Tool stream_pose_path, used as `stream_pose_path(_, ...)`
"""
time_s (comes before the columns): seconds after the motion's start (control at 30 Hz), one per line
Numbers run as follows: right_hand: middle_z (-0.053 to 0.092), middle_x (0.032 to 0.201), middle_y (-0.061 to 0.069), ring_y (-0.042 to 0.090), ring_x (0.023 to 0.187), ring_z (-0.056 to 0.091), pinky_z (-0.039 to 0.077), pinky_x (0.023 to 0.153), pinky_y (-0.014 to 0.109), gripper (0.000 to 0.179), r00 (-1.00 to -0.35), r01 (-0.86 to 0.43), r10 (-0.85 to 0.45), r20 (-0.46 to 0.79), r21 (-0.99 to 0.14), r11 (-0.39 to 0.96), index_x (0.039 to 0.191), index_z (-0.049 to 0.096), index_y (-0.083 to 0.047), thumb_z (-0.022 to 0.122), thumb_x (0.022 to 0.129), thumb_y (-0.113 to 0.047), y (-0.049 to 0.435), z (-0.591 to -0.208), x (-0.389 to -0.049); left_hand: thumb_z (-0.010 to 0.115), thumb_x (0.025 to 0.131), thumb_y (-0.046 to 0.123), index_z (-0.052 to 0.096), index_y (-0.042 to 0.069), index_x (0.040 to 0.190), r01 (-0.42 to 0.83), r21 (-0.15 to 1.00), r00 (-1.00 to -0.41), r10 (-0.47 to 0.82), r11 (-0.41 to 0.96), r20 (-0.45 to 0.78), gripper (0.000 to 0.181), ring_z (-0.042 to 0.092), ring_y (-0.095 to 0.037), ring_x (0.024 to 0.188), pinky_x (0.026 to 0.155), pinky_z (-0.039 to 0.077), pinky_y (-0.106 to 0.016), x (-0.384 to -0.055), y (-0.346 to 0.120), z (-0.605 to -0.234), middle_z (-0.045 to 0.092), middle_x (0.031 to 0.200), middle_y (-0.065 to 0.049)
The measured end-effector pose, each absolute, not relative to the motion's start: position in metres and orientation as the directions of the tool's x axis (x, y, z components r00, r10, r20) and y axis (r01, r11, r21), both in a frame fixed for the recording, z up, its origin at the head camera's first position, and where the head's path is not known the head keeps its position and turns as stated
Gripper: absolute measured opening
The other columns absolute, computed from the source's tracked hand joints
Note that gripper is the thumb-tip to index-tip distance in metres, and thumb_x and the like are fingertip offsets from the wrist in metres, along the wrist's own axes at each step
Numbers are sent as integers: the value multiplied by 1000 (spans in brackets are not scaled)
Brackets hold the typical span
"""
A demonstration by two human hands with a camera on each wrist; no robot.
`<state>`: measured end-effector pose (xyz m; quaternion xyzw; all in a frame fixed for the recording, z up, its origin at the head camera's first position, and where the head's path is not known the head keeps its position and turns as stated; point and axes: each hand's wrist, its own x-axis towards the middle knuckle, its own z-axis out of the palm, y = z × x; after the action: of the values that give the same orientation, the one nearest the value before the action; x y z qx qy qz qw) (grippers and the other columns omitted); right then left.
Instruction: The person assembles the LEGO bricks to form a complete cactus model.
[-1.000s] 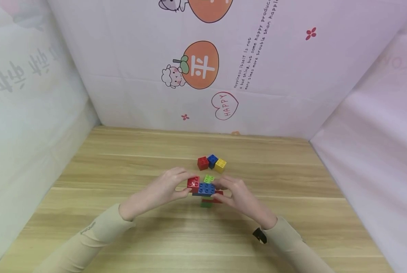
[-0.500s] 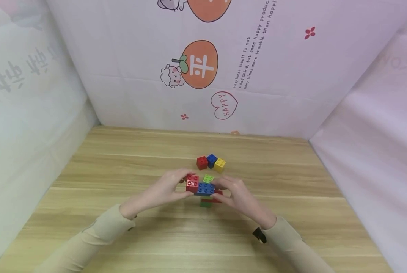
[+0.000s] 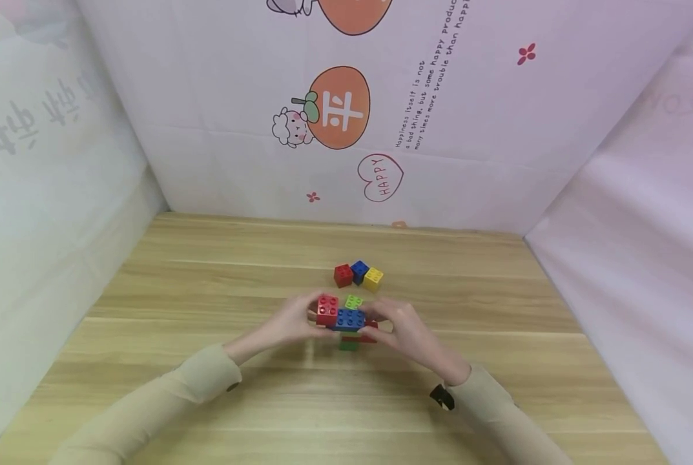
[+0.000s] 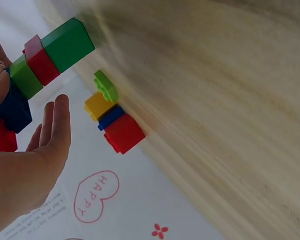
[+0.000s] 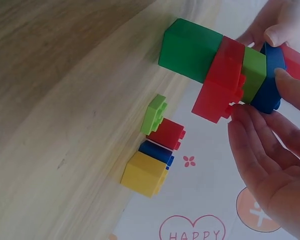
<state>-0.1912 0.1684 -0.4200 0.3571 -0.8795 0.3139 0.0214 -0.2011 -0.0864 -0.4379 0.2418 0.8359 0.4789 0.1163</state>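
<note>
A tower of toy building bricks stands between the hands. From the bottom come a dark green brick (image 5: 190, 47), a red brick (image 5: 217, 82) jutting to one side, a light green brick (image 5: 253, 70) and a long blue brick (image 3: 350, 320). A red square brick (image 3: 327, 310) sits on the blue brick's left end. My right hand (image 3: 407, 332) holds the blue brick's right end between thumb and fingers. Around the left end, my left hand (image 3: 294, 321) is spread loosely, its thumb near the blue brick and its straight fingers (image 4: 62, 112) apart from the bricks.
Behind the tower on the wooden table (image 3: 236, 258) lie loose square bricks: red (image 3: 343, 275), blue (image 3: 359, 272) and yellow (image 3: 373, 278). A light green brick (image 3: 354, 302) lies nearer the tower. Printed white cloth walls (image 3: 236, 129) close off the back and sides.
My left hand has loosened from the red square brick and its fingers have spread away; the left forearm has shifted a little right. My right hand keeps its hold on the blue brick.
</note>
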Motion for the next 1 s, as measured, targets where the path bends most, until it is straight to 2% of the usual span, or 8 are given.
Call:
stream_pose_path(0.23,73,111,11,18,93,73,63,81,35,33,-729,-660,-627,274,-526,537,117,68,-3,75,88,-18,170,-421,-193,84,78,18,57,5,134,238,906,-826,564,350,-1,63,65,-30,119,100,56,-40,-206,-83,-444,67,129,-13)
stream_pose_path(0.4,73,112,10,17,94,73,63,81,34,34,-733,-658,-625,268,-514,550,118,67,-5,74,89,-20,169,-420,-193,84,78,21,61,9,132,203,909,-840,542,365,-30,60,64,-28,121,107,50,-46,-208,-81,-448,68,130,-11)
stream_pose_path(0.8,72,111,6,15,94,72,63,81,34,34,-740,-647,-625,248,-516,561,120,66,-8,73,90,-23,169,-418,-191,83,79,21,63,7,128,173,910,-864,502,377,-44,55,66,-27,118,107,50,-47,-206,-77,-451,69,126,-12)
stream_pose_path(1.0,72,109,6,16,94,72,63,81,35,33,-734,-656,-618,280,-525,542,118,67,-8,73,90,-26,171,-420,-191,84,78,21,64,8,127,158,909,-870,490,385,-56,54,66,-26,116,106,51,-46,-205,-77,-453,70,124,-11)
